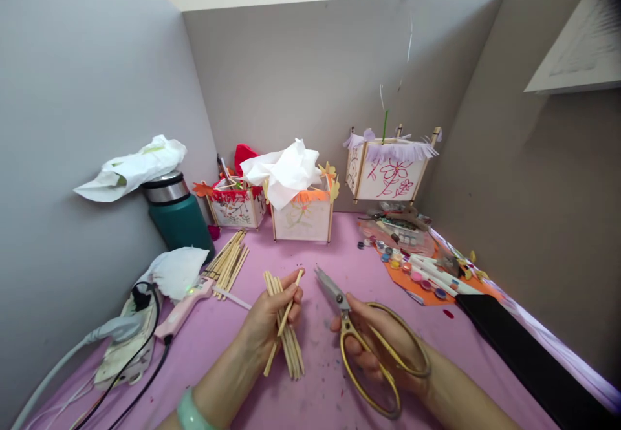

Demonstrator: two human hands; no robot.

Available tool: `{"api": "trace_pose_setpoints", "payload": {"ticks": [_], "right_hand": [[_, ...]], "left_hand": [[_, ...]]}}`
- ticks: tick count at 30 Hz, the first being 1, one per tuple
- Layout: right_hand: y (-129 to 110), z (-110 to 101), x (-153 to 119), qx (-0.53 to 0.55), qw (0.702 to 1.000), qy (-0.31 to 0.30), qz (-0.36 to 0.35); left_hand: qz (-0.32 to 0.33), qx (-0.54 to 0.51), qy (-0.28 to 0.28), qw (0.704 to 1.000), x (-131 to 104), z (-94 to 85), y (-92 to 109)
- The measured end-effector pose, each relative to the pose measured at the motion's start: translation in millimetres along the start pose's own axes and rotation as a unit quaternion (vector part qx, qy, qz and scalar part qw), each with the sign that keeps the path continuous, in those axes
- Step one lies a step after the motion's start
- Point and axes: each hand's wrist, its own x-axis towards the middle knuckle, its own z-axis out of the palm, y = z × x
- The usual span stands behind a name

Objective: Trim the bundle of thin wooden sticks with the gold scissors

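Head view: left hand (269, 323) has its fingers curled round a bundle of pale wooden sticks (287, 336), thumb and forefinger pinching one separate stick (286, 313) laid across it, while the right hand (376, 346), fingers through gold handles, holds scissors (356, 339) with blades slightly parted, tips just right of that stick. Beyond the fingertips stand three paper lantern boxes (303, 216); the middle one holds crumpled white tissue (284, 171), the left one red scraps hard to make out. Both forearms are cut off by the lower edge.
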Motion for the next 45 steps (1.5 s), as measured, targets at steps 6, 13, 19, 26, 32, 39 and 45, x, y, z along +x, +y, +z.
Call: {"api": "trace_pose_setpoints", "payload": {"ticks": [6, 13, 19, 26, 32, 39, 45], "right_hand": [[3.1, -7.9, 6.9, 0.006, 0.999, -0.023, -0.032], [9.2, -6.3, 9.7, -0.063, 0.994, -0.011, -0.093], [14.6, -1.9, 6.9, -0.067, 0.981, -0.007, -0.18], [16.5, 5.0, 5.9, -0.117, 0.962, 0.01, -0.249], [15.0, 6.6, 9.8, -0.111, 0.922, 0.094, -0.359], [7.0, 5.6, 5.5, -0.147, 0.87, 0.151, -0.446], [10.6, 14.8, 6.3, -0.172, 0.888, 0.167, -0.393]], "left_hand": [[0.007, 0.011, -0.05, 0.999, -6.6, 7.2, 1.3], [-0.044, 0.066, -0.08, 0.994, -10.7, 8.9, -0.6], [-0.07, 0.086, -0.098, 0.989, -11.1, 7.6, -5.7], [-0.077, 0.098, -0.088, 0.988, -11.9, 12.1, -15.9], [-0.138, 0.098, -0.118, 0.978, -14.3, 13.7, -13.8], [-0.278, 0.091, -0.223, 0.93, -22.4, 20.3, -11.1], [-0.29, 0.113, -0.226, 0.923, -23.9, 23.8, -19.1]]}}
